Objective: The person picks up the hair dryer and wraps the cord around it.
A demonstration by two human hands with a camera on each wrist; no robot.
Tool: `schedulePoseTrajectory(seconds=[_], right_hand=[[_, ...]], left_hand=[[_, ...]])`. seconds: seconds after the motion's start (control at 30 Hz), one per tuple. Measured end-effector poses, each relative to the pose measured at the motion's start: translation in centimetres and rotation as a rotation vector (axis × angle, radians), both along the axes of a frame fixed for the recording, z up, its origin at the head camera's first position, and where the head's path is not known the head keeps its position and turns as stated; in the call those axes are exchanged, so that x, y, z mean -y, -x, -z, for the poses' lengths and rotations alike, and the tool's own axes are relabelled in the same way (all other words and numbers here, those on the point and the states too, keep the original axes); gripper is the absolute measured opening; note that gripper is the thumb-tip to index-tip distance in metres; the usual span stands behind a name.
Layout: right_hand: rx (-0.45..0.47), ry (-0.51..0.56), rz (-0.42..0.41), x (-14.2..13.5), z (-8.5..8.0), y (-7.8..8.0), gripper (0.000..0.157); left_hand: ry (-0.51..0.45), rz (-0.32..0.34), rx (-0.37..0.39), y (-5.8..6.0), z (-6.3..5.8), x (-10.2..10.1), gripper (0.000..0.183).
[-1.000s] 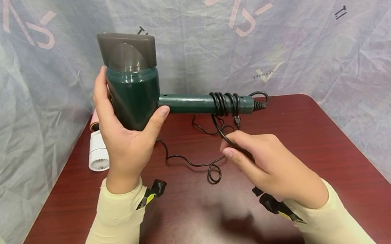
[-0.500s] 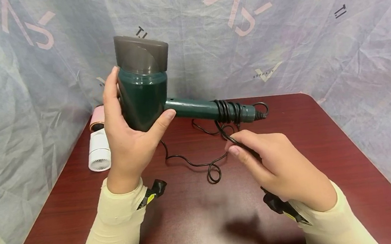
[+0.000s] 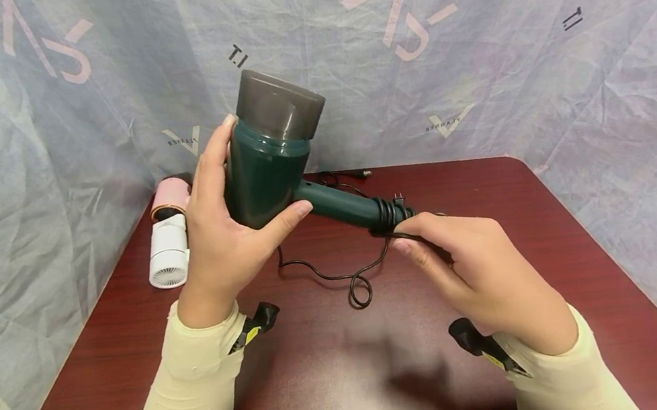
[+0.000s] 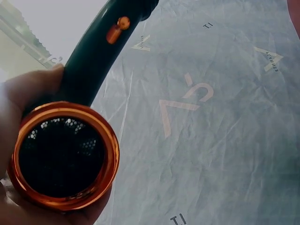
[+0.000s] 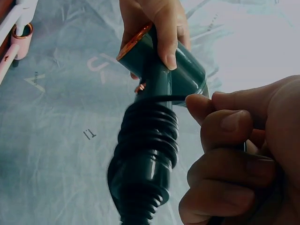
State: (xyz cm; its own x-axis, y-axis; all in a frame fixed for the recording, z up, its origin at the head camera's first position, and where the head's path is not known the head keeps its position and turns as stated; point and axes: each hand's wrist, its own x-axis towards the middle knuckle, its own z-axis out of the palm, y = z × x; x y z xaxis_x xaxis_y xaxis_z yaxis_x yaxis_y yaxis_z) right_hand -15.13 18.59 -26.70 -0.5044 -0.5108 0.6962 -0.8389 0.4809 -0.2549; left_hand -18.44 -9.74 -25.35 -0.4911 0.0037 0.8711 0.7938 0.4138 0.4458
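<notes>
My left hand grips the barrel of a dark green hair dryer above the table, thumb near the base of the handle. The dryer's smoky nozzle points up and tilts right. In the left wrist view its copper-rimmed air inlet and copper switches show. Several turns of black cord are wound round the handle near its end. My right hand pinches the cord's free length beside those turns, its other fingers curled in the right wrist view.
On the dark red table, a white hair dryer and a pink one lie at the left. A loose black cord loops across the middle; a plug lies at the back edge. Printed grey cloth surrounds the table.
The green hair dryer has moved right and down, its nozzle leaning right and its handle sloping further down. My right hand has shifted slightly right with the cord, now close to the wound turns.
</notes>
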Motion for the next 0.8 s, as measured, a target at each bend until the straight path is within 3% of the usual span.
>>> schedulePoseTrajectory(seconds=[0.27, 0.57, 0.8], right_hand=[[-0.051, 0.042, 0.014, -0.1, -0.1, 0.4, 0.008], [-0.093, 0.065, 0.038, -0.3, -0.1, 0.9, 0.006], [-0.123, 0.109, -0.006, -0.1, -0.7, 1.1, 0.006]], left_hand=[[0.054, 0.001, -0.001, 1.0, 1.2, 0.7, 0.108], [0.101, 0.032, -0.046, 0.8, 0.8, 0.7, 0.107], [0.116, 0.070, -0.055, 0.5, 0.7, 0.7, 0.106]])
